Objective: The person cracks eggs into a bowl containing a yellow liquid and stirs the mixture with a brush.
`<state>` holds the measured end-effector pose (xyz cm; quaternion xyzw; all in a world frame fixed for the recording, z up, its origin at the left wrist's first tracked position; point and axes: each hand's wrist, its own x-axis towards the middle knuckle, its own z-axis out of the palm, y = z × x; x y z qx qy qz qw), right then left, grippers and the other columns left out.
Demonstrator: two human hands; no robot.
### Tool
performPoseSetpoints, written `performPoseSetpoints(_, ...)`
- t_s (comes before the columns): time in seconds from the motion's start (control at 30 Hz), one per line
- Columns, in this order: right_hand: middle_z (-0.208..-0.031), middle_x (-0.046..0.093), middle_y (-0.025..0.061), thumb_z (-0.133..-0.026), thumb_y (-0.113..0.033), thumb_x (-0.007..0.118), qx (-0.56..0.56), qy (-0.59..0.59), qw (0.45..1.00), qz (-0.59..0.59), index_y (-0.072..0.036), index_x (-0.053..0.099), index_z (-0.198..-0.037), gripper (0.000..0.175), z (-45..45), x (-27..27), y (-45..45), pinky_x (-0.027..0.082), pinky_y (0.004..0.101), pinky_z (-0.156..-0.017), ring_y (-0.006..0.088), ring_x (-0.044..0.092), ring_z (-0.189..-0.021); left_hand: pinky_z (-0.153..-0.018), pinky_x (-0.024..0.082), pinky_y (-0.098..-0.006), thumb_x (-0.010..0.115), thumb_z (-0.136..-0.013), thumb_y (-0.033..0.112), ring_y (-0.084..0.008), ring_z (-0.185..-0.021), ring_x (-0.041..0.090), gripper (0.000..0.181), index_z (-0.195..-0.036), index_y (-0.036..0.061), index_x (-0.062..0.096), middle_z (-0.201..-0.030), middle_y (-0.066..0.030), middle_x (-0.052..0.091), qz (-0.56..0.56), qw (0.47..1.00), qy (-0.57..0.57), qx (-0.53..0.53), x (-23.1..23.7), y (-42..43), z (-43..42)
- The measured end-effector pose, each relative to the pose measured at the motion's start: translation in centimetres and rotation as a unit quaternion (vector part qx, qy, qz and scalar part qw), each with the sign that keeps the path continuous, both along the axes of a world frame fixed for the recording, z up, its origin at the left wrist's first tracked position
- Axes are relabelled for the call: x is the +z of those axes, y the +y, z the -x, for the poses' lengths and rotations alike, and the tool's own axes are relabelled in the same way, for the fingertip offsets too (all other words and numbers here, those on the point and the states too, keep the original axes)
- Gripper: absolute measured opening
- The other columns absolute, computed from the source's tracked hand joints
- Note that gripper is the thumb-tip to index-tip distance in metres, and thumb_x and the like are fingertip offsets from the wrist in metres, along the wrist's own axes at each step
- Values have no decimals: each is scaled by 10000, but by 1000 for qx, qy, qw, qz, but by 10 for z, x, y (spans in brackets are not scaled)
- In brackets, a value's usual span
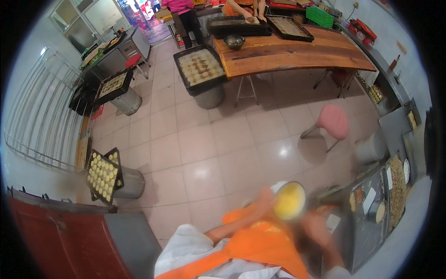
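Observation:
A white bowl with a yellow content, perhaps beaten egg, is in front of my orange apron. My left hand grips its left side. Close to the lower right rim is my right hand, blurred by motion, and whether it holds anything is not clear. To the right of that hand, a small white card-like piece lies on a dark surface. Farther right, a dark tray carries a round container with pale content and a white slip.
Trays of round yellow pastries rest on a metal drum at left. A pink stool stands on the tiles. Beyond are a wooden table and a filled tray. Two people work at the back.

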<state>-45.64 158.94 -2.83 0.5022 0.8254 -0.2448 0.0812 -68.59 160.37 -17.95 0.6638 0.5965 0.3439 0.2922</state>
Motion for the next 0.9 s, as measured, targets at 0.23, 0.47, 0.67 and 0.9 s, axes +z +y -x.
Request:
performPoseSetpoints(0.23, -668, 544, 117, -766, -145, 499, 0, -162, 984, -76, -67, 561, -724, 108, 2, -8, -2, 410, 438, -691, 311, 536, -734, -461, 367, -425, 523, -687, 194, -321, -503, 475, 229, -559, 4, 524, -553, -189, 499, 16, 995, 84, -51, 18, 18, 4)
performPoseSetpoints(0.47, -729, 551, 168, -773, -161, 488, -88, -35, 995, -38, -45, 577, -772, 146, 1, -11, 7, 398, 477, -732, 317, 545, -767, -525, 391, -424, 533, -717, 240, -336, -575, 479, 269, -638, -17, 537, -627, -202, 513, 14, 995, 75, -64, 43, 14, 6)
performPoseSetpoints(0.67, -965, 556, 197, -789, -154, 460, -20, -49, 997, -53, -68, 548, -1024, 265, -13, -23, 10, 429, 486, -776, 340, 544, -836, -672, 381, -420, 541, -746, 265, -319, -777, 455, 238, -735, 27, 537, -782, -146, 502, 31, 990, 107, -81, 11, 9, -1)
performPoseSetpoints(0.9, -703, 573, 132, -760, -79, 451, 97, -42, 992, -69, -71, 583, -840, 155, 26, 14, 10, 447, 392, -574, 276, 566, -618, -677, 375, -425, 521, -759, 191, -326, -770, 453, 177, -711, 21, 523, -773, -148, 499, -65, 995, 63, -47, 21, 1, 7)
